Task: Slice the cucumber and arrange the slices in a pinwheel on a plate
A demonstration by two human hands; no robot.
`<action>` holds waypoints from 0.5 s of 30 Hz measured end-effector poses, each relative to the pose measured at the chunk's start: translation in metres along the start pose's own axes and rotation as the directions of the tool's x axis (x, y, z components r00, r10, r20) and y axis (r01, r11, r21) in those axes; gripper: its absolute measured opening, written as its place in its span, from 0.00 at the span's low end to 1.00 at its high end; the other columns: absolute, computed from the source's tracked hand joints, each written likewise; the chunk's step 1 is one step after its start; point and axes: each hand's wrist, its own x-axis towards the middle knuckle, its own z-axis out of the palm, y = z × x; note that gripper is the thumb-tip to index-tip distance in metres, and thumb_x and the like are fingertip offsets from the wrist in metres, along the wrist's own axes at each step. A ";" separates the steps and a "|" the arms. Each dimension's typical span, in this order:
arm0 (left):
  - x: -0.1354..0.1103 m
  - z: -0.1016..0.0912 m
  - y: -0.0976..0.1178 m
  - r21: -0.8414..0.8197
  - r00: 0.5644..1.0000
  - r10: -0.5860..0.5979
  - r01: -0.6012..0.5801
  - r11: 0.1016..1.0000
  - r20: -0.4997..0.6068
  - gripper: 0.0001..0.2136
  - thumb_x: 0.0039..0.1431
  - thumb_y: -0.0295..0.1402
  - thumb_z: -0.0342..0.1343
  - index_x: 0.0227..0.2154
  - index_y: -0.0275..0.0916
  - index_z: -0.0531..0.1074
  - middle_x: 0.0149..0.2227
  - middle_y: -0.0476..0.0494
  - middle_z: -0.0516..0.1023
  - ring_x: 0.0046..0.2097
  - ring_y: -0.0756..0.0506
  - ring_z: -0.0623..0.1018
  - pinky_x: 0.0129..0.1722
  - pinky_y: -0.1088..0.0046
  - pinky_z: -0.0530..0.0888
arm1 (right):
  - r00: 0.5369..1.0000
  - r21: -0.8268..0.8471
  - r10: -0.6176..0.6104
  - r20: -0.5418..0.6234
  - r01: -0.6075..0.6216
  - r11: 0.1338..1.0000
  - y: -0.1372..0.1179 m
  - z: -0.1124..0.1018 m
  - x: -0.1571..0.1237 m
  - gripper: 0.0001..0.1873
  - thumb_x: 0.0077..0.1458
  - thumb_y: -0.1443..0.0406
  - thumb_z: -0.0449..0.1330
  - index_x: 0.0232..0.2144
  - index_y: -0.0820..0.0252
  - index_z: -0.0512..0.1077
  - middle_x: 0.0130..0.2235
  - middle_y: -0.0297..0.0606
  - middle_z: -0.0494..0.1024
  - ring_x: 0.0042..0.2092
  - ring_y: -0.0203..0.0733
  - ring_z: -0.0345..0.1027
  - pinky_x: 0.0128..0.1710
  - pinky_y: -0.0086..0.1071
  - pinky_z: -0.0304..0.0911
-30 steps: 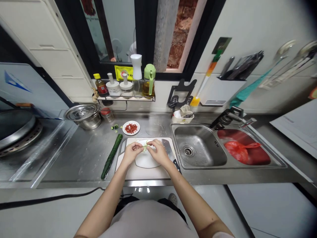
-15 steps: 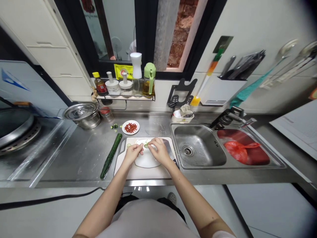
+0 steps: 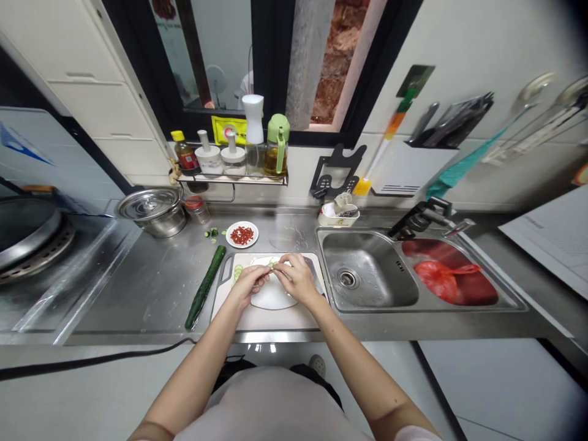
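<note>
Head view: on a steel worktop (image 3: 147, 288), a board (image 3: 275, 321) is topped by a white plate (image 3: 271, 299). Over the plate's far side, left hand (image 3: 248, 283) and right hand (image 3: 296, 278) are held almost together, fingertips beside a cucumber slice (image 3: 271, 264); whether it is gripped cannot be told. Other slices (image 3: 237, 271) are seen on the board's left. Slice placement seems under way; gentle release would be needed next.

Two hands (image 3: 252, 283), one cucumber (image 3: 205, 286), two basins (image 3: 374, 275)
</note>
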 end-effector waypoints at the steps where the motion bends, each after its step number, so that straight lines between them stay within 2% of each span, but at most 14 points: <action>1: 0.000 0.000 0.000 0.008 1.000 0.006 -0.006 1.000 0.001 0.17 0.39 0.44 0.63 0.24 0.35 0.70 0.22 0.52 0.67 0.20 0.58 0.58 0.18 0.80 0.44 | 1.000 -0.001 0.001 0.002 -0.001 1.000 0.000 0.000 0.000 0.10 0.61 0.62 0.54 0.39 0.53 0.76 0.40 0.41 0.73 0.46 0.44 0.63 0.46 0.39 0.61; 8: 0.001 0.000 0.001 0.111 0.997 0.052 -0.046 0.993 -0.056 0.15 0.38 0.43 0.63 0.23 0.35 0.71 0.22 0.52 0.69 0.21 0.57 0.59 0.19 0.80 0.47 | 1.000 0.010 0.002 0.008 -0.002 1.000 -0.003 0.000 0.000 0.09 0.61 0.62 0.54 0.37 0.54 0.75 0.41 0.41 0.73 0.46 0.44 0.63 0.46 0.39 0.61; 15: 0.001 0.004 0.001 0.205 0.973 0.216 -0.196 0.959 -0.083 0.11 0.40 0.39 0.62 0.20 0.36 0.72 0.20 0.52 0.69 0.22 0.55 0.62 0.23 0.79 0.57 | 0.998 0.058 0.054 0.018 -0.055 0.997 -0.006 0.002 0.000 0.07 0.60 0.64 0.55 0.35 0.55 0.74 0.40 0.40 0.72 0.45 0.44 0.62 0.45 0.38 0.61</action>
